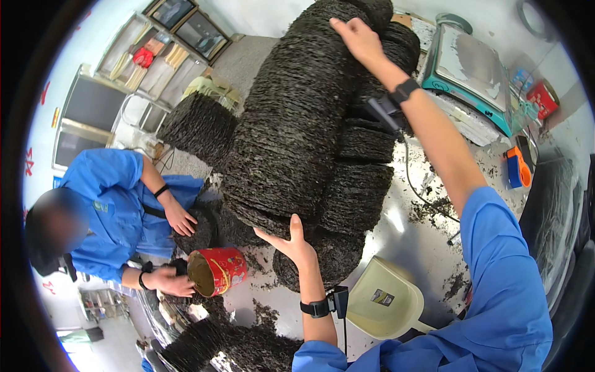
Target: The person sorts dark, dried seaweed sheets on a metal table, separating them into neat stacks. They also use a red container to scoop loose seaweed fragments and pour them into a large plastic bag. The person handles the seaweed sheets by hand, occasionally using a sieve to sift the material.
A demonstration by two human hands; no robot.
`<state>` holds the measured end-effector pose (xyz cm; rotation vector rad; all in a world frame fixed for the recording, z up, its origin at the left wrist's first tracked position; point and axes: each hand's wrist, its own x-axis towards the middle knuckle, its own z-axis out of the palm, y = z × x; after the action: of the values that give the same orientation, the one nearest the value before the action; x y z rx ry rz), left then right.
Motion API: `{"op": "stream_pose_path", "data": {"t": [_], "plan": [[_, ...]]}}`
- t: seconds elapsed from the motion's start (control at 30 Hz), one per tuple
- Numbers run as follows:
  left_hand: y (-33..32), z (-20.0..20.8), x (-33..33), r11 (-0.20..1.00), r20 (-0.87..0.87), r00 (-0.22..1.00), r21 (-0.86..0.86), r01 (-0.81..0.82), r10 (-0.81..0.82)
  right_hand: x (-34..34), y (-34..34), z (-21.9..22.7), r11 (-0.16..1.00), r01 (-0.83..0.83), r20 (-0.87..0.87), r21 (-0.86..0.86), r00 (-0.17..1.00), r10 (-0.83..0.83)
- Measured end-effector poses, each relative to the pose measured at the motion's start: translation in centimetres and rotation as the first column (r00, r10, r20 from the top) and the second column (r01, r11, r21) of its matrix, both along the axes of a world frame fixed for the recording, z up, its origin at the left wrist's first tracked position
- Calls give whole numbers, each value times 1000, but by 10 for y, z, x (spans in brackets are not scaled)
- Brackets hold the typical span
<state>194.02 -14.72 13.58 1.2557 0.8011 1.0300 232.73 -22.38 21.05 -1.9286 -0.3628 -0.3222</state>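
Observation:
A long stack of dark, round dried seaweed sheets (279,118) slants across the middle, above other stacks. My left hand (296,248) grips its near end, thumb up against the end sheet and a finger stretched to the left; the other fingers are mostly hidden. Over the far end, my right hand (361,42) presses on the upper side with its fingers partly bent. Shorter seaweed stacks (356,192) lie beneath and to the right. Another seaweed stack (197,127) sits to the left, beyond the long one.
A co-worker in blue (118,204) reaches toward a red tin (226,270) at left. A cream dustpan (387,301) lies near my left wrist. Scales (468,68), an orange-and-blue tool (517,167) and a red can (544,99) are at right. Seaweed crumbs litter the table.

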Motion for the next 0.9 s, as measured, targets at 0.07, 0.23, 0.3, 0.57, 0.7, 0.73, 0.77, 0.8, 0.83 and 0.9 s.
{"op": "stream_pose_path", "data": {"t": [0.07,0.23,0.3,0.57,0.7,0.73,0.77,0.8,0.83,0.9], "plan": [[2,-13,-20,1000,45,999,-12,-22,22,-8,-12,6,991,-85,-39,100,995,90],[-6,-28,-46,989,-30,996,122,82,-79,-33,-75,26,909,-268,-156,319,931,329],[-13,-24,-69,984,-56,997,171,57,-48,-50,-92,33,865,-339,-190,369,884,428],[-19,94,-216,938,-35,991,321,133,-129,-182,-127,91,668,-375,-212,642,751,625],[-21,154,-338,976,40,998,210,-65,58,-318,-94,104,641,-383,-262,665,684,681],[-29,189,-364,957,-3,998,285,-61,64,-359,-89,117,627,-306,-300,716,677,673],[-28,202,-395,942,-30,997,330,-53,67,-387,-86,106,604,-294,-321,741,635,703],[-28,212,-429,936,-67,994,348,-53,82,-415,-83,97,581,-275,-345,766,587,733],[-32,225,-461,927,-109,989,372,-52,100,-442,-79,88,566,-251,-373,785,537,756],[-45,251,-501,916,-246,965,401,12,96,-499,-88,57,547,-212,-433,810,413,801]]}}
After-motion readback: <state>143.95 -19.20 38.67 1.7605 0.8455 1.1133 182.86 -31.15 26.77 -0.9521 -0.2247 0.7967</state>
